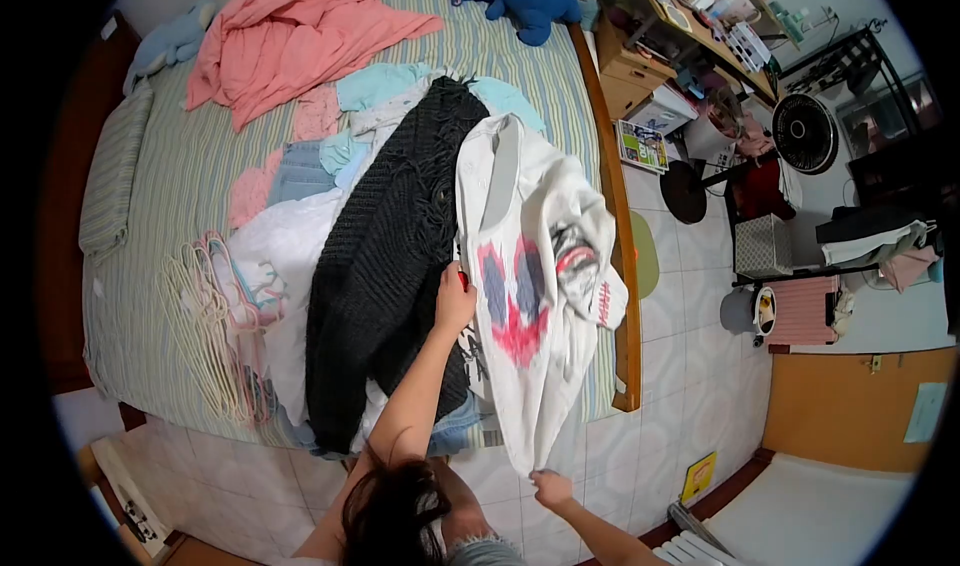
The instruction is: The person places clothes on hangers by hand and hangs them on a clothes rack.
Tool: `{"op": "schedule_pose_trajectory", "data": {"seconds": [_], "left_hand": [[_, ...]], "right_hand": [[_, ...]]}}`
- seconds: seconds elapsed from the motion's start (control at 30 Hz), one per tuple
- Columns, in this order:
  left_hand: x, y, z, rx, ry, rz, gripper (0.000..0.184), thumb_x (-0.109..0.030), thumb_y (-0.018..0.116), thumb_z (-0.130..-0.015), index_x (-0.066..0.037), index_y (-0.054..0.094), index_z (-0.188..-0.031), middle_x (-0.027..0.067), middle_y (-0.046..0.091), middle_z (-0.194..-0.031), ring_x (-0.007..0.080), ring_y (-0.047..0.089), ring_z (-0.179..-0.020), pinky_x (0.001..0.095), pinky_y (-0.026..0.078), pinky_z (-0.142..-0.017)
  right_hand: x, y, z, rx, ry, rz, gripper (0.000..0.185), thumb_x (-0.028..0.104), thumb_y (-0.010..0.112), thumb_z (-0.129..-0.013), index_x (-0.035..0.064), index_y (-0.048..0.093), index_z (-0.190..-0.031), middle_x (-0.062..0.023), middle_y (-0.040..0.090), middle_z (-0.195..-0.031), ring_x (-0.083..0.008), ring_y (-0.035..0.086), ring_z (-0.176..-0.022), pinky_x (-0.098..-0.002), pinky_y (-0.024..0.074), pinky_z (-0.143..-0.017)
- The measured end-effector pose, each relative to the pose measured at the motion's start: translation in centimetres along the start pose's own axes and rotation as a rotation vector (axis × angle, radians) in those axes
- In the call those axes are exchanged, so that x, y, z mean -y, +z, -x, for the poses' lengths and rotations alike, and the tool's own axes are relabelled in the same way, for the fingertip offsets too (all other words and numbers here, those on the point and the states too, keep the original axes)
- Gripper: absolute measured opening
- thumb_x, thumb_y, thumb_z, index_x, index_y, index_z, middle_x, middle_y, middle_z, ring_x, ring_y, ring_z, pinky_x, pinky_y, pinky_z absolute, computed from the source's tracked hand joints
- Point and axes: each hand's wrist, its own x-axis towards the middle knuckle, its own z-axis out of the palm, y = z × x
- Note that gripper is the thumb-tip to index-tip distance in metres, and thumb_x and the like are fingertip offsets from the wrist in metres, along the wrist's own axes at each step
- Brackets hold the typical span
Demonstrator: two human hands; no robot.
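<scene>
A white sweatshirt [568, 324] with grey, red and pink prints lies spread at the bed's right side. My right hand [551, 489] pinches its pointed lower end, just past the near edge of the bed. My left hand [456, 302] is closed at the sweatshirt's left edge, its fingertips partly hidden; a small red patch shows beside them. Left of it, a dark grey knitted garment [385, 221] stretches across the pile, under my left forearm. White clothes [297, 231] and folded denim [302, 173] show beyond the knit.
Several hangers [205, 326] lie on the bed's left. A pink blanket [290, 36] and a blue plush toy [525, 1] are at the far end. The wooden bed rail [624, 316] borders the tiled floor; a black fan [803, 134] stands beyond it.
</scene>
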Motion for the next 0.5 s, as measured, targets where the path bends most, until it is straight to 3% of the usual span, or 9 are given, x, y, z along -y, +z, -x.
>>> {"op": "schedule_pose_trajectory", "data": {"seconds": [0.13, 0.2, 0.23, 0.27, 0.33, 0.37, 0.43, 0.47, 0.5], "left_hand": [[0.9, 2.6, -1.3, 0.043, -0.177, 0.159, 0.051, -0.007, 0.057, -0.075, 0.0, 0.039, -0.122, 0.025, 0.051, -0.115, 0.0404, 0.05, -0.108, 0.0408, 0.042, -0.089], [2.5, 4.2, -2.0, -0.014, -0.115, 0.154, 0.056, -0.013, 0.063, -0.075, -0.001, 0.039, -0.123, 0.0245, 0.054, -0.114, 0.0411, 0.053, -0.105, 0.0409, 0.043, -0.087], [1.8, 4.1, -2.5, -0.006, -0.139, 0.166, 0.057, -0.014, 0.064, -0.074, 0.0, 0.039, -0.123, 0.0246, 0.055, -0.113, 0.0418, 0.054, -0.103, 0.0413, 0.044, -0.087], [1.5, 4.2, -2.9, 0.003, -0.166, 0.177, 0.058, -0.015, 0.065, -0.074, 0.0, 0.039, -0.123, 0.0247, 0.056, -0.112, 0.0425, 0.055, -0.101, 0.0418, 0.044, -0.086], [2.8, 5.9, -4.1, 0.126, -0.205, 0.454, 0.048, -0.011, 0.065, -0.073, 0.003, 0.047, -0.116, 0.0181, 0.062, -0.106, 0.0318, 0.061, -0.095, 0.0365, 0.047, -0.082], [-0.1, 4.6, -4.0, 0.261, -0.251, 0.582, 0.045, -0.009, 0.064, -0.073, 0.003, 0.05, -0.114, 0.0159, 0.062, -0.105, 0.0277, 0.061, -0.094, 0.0347, 0.047, -0.081], [-5.9, 2.2, -2.2, 0.363, -0.279, 0.691, 0.036, -0.004, 0.06, -0.073, 0.002, 0.057, -0.108, 0.0087, 0.063, -0.102, 0.0151, 0.059, -0.092, 0.0286, 0.047, -0.078], [-6.5, 2.4, -1.6, 0.361, -0.198, 0.738, 0.04, -0.002, 0.058, -0.073, 0.003, 0.054, -0.113, 0.0087, 0.062, -0.103, 0.0163, 0.059, -0.093, 0.0293, 0.046, -0.08], [-7.5, 2.0, -0.7, 0.364, -0.182, 0.795, 0.042, -0.002, 0.058, -0.072, 0.003, 0.053, -0.114, 0.0087, 0.062, -0.104, 0.0171, 0.059, -0.094, 0.0292, 0.046, -0.081]], "right_hand": [[-1.3, 1.5, -1.6, 0.271, 0.022, 0.164, 0.028, 0.013, 0.054, -0.075, 0.0157, 0.06, -0.102, -0.0114, 0.062, -0.099, -0.0304, 0.059, -0.095, -0.042, 0.0484, -0.078], [-0.2, -1.4, -6.1, 0.35, 0.107, 0.165, 0.028, 0.017, 0.052, -0.077, 0.0135, 0.059, -0.103, -0.0123, 0.061, -0.101, -0.031, 0.059, -0.097, -0.042, 0.0478, -0.08], [0.2, -3.9, -8.0, 0.112, -0.072, -0.056, 0.028, 0.021, 0.049, -0.08, 0.01, 0.058, -0.104, -0.0145, 0.063, -0.099, -0.0331, 0.059, -0.094, -0.0428, 0.0473, -0.081], [2.6, -7.7, -9.7, -0.065, -0.065, -0.145, 0.03, 0.023, 0.049, -0.082, 0.0083, 0.058, -0.106, -0.0177, 0.062, -0.096, -0.0352, 0.059, -0.091, -0.0435, 0.047, -0.079], [7.1, -14.7, -13.0, -0.51, -0.178, -0.399, 0.034, 0.014, 0.052, -0.082, 0.0065, 0.053, -0.115, -0.0173, 0.062, -0.093, -0.0332, 0.06, -0.087, -0.0408, 0.0477, -0.076], [8.9, -17.7, -15.0, -0.671, -0.266, -0.403, 0.032, 0.011, 0.054, -0.083, 0.0036, 0.052, -0.114, -0.0176, 0.061, -0.097, -0.0319, 0.061, -0.085, -0.0387, 0.0479, -0.075], [11.4, -21.9, -18.8, -0.929, -0.402, -0.415, 0.046, 0.014, 0.057, -0.085, -0.0004, 0.042, -0.126, -0.0184, 0.052, -0.119, -0.027, 0.055, -0.104, -0.0317, 0.0431, -0.089], [12.5, -23.0, -21.0, -0.842, -0.386, -0.738, 0.062, 0.023, 0.061, -0.083, -0.0017, 0.034, -0.133, -0.0211, 0.049, -0.123, -0.0319, 0.051, -0.111, -0.0357, 0.0397, -0.095], [14.3, -25.1, -21.4, -0.754, -0.292, -0.946, 0.068, 0.026, 0.064, -0.083, -0.0013, 0.031, -0.135, -0.0234, 0.047, -0.125, -0.0297, 0.051, -0.111, -0.0344, 0.0393, -0.095]]}}
